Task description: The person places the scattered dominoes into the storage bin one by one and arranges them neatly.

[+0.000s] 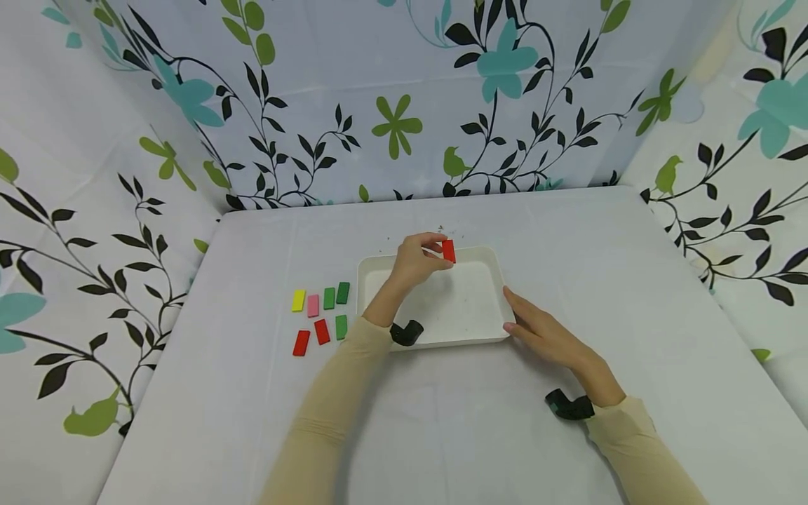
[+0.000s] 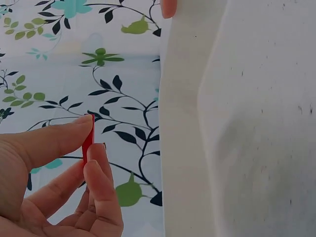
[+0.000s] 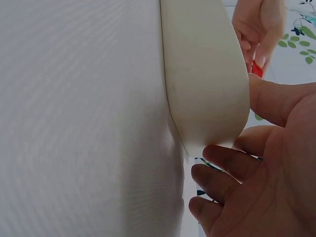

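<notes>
My left hand (image 1: 413,265) pinches a red rectangular block (image 1: 449,251) between thumb and fingers, above the far side of a white tray (image 1: 442,343). The left wrist view shows the block (image 2: 89,140) edge-on, thin and upright between the fingertips. My right hand (image 1: 548,335) holds the tray at its near right corner. Close up in the right wrist view, the thumb (image 3: 276,101) lies at the tray's rim and the fingers curve around the corner of its outer wall (image 3: 205,74). The two smallest fingers stand off the tray.
Left of the tray lie several flat blocks: a yellow one (image 1: 299,301), a pink one (image 1: 313,305), green ones (image 1: 329,298) and two red ones (image 1: 301,343). A white cloth (image 1: 442,421) covers the table. Patterned curtains (image 1: 391,70) surround its back and sides. Both wrists carry black camera mounts (image 1: 407,332).
</notes>
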The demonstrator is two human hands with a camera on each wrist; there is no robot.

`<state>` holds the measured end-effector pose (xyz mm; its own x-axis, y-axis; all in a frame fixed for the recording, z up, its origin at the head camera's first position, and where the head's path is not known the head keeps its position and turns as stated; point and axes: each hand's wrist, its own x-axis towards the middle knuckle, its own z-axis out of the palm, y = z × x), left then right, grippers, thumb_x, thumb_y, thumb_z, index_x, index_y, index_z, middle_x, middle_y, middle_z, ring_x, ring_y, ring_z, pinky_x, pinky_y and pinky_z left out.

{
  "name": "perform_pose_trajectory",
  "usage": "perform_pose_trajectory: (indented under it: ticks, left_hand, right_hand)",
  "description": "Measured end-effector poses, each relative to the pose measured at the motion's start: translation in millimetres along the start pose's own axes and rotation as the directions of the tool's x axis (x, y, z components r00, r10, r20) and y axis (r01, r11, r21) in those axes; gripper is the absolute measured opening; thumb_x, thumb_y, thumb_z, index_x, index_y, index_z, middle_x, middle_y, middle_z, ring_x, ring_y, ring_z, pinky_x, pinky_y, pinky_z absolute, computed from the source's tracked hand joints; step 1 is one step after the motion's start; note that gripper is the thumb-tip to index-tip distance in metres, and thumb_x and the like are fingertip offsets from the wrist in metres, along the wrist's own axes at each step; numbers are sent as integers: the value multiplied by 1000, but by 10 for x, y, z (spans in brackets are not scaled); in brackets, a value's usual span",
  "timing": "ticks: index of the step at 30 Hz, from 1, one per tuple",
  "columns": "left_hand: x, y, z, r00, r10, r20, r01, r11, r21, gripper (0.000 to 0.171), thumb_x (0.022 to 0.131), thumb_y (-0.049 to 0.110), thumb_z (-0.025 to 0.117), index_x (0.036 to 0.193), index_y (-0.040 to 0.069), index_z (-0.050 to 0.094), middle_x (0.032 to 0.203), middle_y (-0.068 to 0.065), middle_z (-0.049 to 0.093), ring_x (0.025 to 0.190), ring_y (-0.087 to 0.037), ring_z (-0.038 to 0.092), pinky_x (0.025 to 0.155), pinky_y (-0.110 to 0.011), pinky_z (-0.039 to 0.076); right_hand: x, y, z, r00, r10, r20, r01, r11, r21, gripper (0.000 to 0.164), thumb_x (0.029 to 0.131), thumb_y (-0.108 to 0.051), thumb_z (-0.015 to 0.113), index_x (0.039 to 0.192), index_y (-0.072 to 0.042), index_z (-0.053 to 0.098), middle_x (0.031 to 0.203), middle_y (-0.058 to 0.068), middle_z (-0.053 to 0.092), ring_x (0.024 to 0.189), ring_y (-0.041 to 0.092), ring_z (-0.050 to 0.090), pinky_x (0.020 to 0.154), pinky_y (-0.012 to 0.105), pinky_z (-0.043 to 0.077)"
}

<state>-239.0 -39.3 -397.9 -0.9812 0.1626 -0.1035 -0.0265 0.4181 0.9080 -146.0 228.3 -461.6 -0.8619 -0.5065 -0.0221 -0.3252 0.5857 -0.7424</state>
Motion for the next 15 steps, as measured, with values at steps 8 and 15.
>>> perform_pose_trajectory:
  ticks: [8,15]
  left_hand:
    - [201,-13,347,1000,1,-10,0,999,33,51,78,5,80,126,8,65,103,-11,65,90,-21,60,67,-23,50]
    - [287,-33,584,1000,2,7,-3,994,105,47,76,7,82,122,7,68,96,-10,68,79,-17,58,61,-19,47]
  right_hand:
    - [-4,31,8,1000,-1,-4,1,1000,2,71,102,-29,51,156,-4,13,162,18,15,148,40,18,115,59,20]
    - [-6,56,9,1000,-2,-4,2,1000,-6,71,102,-30,51,156,-5,13,162,17,16,148,39,19,114,59,22]
